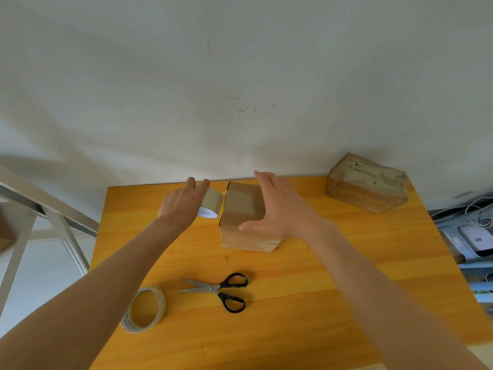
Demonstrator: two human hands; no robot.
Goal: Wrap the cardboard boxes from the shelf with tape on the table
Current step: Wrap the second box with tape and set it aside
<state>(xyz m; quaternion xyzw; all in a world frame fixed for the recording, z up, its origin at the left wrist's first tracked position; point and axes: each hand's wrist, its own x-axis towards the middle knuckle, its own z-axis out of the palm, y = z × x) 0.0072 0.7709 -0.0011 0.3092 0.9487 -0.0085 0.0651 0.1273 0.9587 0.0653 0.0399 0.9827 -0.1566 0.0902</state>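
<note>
The surface is smooth orange-yellow wood with a straight grain, set against a scuffed white wall.

There are two cardboard boxes. The box is a plain brown block near the middle toward the back, with a glossier strip of tape across its top and dark edges at its left corner. The far box sits at the back right corner, well apart. Its top is rough and wrinkled under pale tape.

There are two tape rolls. The left hand grips the roll, a brown ring with a white core face, fingers curled over its top, just beside the box's upper left edge. The spare roll, a thin pale ring with printed lettering inside, lies near the front left of the surface.

One pair of scissors, with steel blades parted and black looped handles, lies between the spare roll and the box.

The right hand is wide, fingers straight and together, thumb spread, over the right side of the box. Whether it touches the cardboard cannot be told.
</note>
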